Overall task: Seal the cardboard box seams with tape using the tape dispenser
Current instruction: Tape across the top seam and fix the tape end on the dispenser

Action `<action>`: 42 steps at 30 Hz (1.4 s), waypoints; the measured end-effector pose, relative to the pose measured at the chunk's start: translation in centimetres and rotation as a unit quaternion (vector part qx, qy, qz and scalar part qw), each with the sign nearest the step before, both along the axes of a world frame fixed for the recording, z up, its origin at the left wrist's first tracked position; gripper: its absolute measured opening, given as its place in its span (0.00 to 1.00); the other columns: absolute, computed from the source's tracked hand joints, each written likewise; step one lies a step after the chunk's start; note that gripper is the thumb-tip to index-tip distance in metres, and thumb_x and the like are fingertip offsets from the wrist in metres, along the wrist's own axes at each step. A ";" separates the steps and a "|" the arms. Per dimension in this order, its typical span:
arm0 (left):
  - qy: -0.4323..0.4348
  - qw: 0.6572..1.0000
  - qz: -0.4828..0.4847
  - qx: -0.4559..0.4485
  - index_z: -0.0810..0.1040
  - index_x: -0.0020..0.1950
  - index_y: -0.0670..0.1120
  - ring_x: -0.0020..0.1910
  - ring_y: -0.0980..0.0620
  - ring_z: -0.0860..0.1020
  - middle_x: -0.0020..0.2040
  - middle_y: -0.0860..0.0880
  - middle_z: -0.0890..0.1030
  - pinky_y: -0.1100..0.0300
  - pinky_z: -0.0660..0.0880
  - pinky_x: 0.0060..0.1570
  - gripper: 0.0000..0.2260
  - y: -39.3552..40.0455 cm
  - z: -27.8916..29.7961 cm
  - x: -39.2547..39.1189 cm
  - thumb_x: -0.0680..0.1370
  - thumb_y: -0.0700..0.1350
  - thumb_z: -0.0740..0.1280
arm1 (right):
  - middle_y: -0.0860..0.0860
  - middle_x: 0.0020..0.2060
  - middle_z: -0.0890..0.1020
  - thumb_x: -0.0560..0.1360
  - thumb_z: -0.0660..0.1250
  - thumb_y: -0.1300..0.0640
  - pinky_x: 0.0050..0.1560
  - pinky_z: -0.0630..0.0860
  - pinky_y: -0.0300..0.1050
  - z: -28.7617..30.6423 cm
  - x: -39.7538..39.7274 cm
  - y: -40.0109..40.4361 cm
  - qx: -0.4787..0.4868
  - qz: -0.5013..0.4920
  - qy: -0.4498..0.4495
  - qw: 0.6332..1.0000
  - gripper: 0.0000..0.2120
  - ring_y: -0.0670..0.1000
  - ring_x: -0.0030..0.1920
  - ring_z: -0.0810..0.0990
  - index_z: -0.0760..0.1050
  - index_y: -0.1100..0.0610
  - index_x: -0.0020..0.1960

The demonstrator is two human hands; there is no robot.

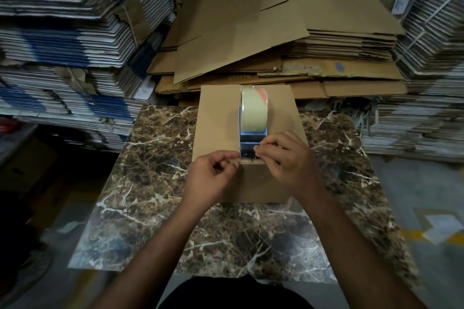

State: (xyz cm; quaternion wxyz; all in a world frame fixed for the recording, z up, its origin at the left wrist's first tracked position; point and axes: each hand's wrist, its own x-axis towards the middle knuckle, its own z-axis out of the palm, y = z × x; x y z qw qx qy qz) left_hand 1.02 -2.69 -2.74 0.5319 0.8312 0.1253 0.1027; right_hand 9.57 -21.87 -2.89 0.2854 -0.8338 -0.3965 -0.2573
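A closed brown cardboard box (218,130) stands on a dark marble tabletop (155,183). On top of the box, along its middle, rests a blue tape dispenser (252,138) carrying a pale yellowish tape roll (253,110). Both hands are at the dispenser's near end, by the box's front top edge. My left hand (213,178) pinches at the left side of the tape's free end. My right hand (283,160) pinches at the right side, fingertips touching the dispenser's blade end. The tape strip itself is too thin to make out clearly.
Flattened brown cardboard sheets (276,32) are piled just behind the table. Tall stacks of white and blue flat cartons (62,45) rise on the left, and white ones (431,57) on the right. Grey floor with paper scraps (439,231) lies to the right.
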 end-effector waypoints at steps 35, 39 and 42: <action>-0.137 0.979 -0.013 0.151 0.82 0.62 0.54 0.42 0.60 0.80 0.51 0.55 0.80 0.69 0.78 0.46 0.22 -1.3 2.6 2.1 0.70 0.43 0.79 | 0.55 0.52 0.81 0.77 0.70 0.61 0.50 0.81 0.45 0.4 -0.1 -0.1 0.070 -0.016 0.031 0.997 0.03 0.49 0.51 0.81 0.82 0.60 0.49; -0.189 0.970 0.021 0.153 0.87 0.52 0.48 0.44 0.60 0.81 0.47 0.52 0.81 0.63 0.80 0.46 0.09 -2.1 1.5 1.8 0.73 0.40 0.77 | 0.56 0.53 0.82 0.77 0.71 0.62 0.57 0.78 0.37 -0.4 -1.2 0.4 0.102 -0.061 0.045 0.992 0.04 0.46 0.54 0.80 0.83 0.60 0.50; -0.208 0.967 0.070 0.131 0.88 0.49 0.46 0.45 0.59 0.81 0.46 0.50 0.83 0.60 0.81 0.47 0.07 -2.7 0.7 1.4 0.73 0.38 0.76 | 0.54 0.52 0.81 0.77 0.71 0.60 0.54 0.75 0.31 -0.7 -2.4 1.2 0.140 -0.104 0.082 0.981 0.03 0.44 0.52 0.80 0.83 0.57 0.49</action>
